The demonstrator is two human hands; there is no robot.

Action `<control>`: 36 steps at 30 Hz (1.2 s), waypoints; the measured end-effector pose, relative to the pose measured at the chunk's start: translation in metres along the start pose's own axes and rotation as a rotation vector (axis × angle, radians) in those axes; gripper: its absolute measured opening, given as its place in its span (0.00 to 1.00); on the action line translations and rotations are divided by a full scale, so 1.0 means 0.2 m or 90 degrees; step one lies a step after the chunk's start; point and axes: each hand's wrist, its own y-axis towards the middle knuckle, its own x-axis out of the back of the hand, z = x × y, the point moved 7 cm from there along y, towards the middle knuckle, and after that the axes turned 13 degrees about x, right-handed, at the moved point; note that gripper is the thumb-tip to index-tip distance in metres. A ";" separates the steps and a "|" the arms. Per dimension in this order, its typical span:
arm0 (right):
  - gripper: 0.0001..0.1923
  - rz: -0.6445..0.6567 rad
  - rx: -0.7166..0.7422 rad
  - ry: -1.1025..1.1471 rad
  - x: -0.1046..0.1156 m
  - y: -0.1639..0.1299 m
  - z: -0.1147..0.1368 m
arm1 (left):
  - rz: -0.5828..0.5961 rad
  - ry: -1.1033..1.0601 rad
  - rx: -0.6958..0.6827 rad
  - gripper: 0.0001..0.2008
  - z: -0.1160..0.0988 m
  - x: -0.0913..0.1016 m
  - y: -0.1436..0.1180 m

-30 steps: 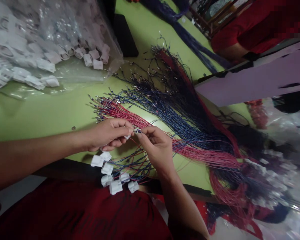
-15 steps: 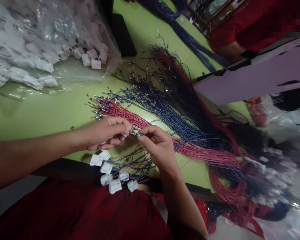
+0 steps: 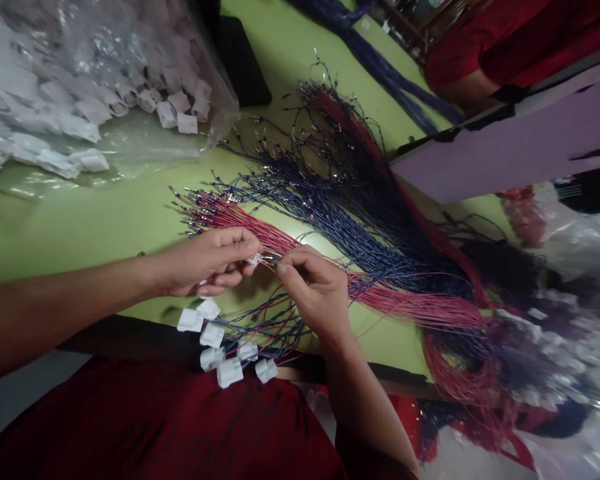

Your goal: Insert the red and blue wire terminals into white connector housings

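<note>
White connector (image 3: 254, 260), pinched in the L hand (image 3: 223, 260), is held just over the worktop (image 3: 130, 217) nr its near edge; R hand (image 3: 316, 287), fingertips closed, grips a wire end (image 3: 270, 258) right beside it. Wired connectors (image 3: 229, 372) crowd the near edge below; red wires (image 3: 410, 308) trail twd the near R corner. Poss. trouble: wire tip may bend if pushed askew; wired connectors may drop if a forearm snags their leads.

We count seven clustered white connectors (image 3: 229, 373), one more in left hand (image 3: 215, 261), one connector-filled bag (image 3: 147, 155); wires (image 3: 405, 303) too many.
</note>
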 end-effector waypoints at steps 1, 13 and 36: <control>0.09 0.001 0.005 -0.001 0.00 0.00 0.00 | 0.004 0.002 0.001 0.05 0.00 0.00 0.00; 0.09 -0.020 -0.022 -0.021 -0.03 0.00 -0.01 | -0.006 0.045 -0.010 0.07 0.00 0.00 0.00; 0.06 -0.031 0.026 -0.010 -0.05 -0.01 0.02 | -0.039 0.096 -0.021 0.06 -0.01 -0.01 0.00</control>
